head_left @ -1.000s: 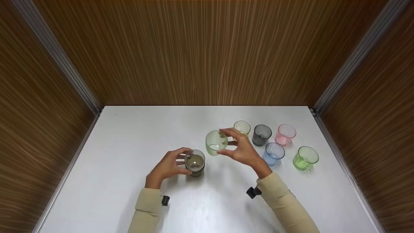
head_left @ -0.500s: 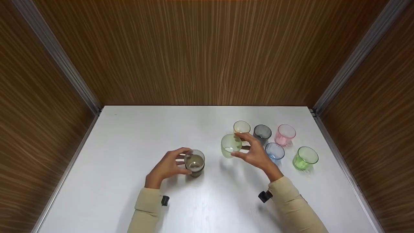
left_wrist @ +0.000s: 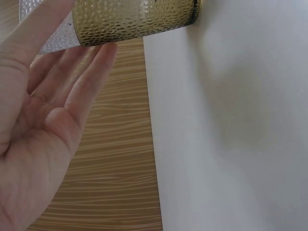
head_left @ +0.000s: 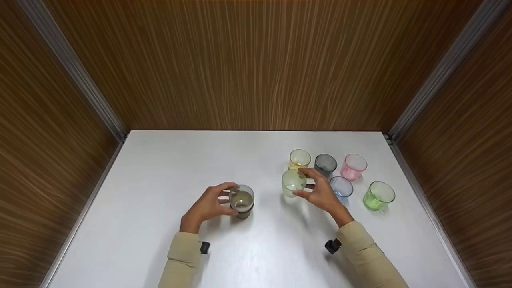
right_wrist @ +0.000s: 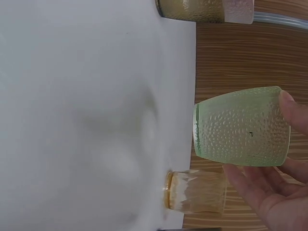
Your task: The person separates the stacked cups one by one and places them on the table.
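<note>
My left hand [head_left: 206,206] grips a stack of two glasses [head_left: 242,203], upright on the white table; a clear upper one sits nested in a brownish-amber lower one. Their bumpy sides show in the left wrist view, where the thumb and fingers reach round the amber glass [left_wrist: 134,19]. Above the table, my right hand [head_left: 322,195] holds a pale green glass [head_left: 292,182] between thumb and fingers. The right wrist view shows this green glass [right_wrist: 243,127] with a dimpled wall and nothing visible inside. Just behind it stands a yellow glass [head_left: 299,157].
To the right of the yellow glass stand a dark grey glass [head_left: 326,163], a pink glass [head_left: 354,167], a blue glass [head_left: 341,187] and a green glass [head_left: 379,196]. Wood-grain walls [head_left: 256,68] enclose the white table [head_left: 168,160] at the back and sides.
My right hand has carried the pale green glass rightward, away from the stack and closer to the yellow glass. The left hand and its stack have stayed put.
</note>
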`<action>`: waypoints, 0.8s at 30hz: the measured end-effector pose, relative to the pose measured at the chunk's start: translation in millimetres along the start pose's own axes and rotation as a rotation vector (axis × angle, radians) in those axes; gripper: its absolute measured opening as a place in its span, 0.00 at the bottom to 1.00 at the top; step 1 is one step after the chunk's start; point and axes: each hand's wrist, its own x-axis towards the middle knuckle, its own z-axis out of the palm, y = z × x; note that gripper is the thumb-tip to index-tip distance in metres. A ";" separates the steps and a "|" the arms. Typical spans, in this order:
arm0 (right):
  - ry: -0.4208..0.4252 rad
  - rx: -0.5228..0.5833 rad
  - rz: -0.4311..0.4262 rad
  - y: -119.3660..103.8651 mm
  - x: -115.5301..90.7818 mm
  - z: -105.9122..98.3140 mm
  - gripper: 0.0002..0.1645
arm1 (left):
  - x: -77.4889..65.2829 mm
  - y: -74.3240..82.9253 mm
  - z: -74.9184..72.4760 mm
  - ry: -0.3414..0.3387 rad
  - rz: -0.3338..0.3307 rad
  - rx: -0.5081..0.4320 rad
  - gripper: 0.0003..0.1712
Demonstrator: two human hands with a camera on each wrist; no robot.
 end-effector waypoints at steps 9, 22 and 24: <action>0.026 0.008 0.032 15.7 -2.9 3.5 0.41 | 0.2 0.9 -0.4 -0.004 -0.012 -0.004 0.42; 0.042 0.007 0.070 27.2 -3.3 7.4 0.41 | 1.4 0.1 -0.2 -0.007 0.001 -0.005 0.41; 0.040 0.006 0.076 29.2 -4.0 7.7 0.42 | 1.5 -0.1 -0.1 -0.007 -0.001 -0.004 0.41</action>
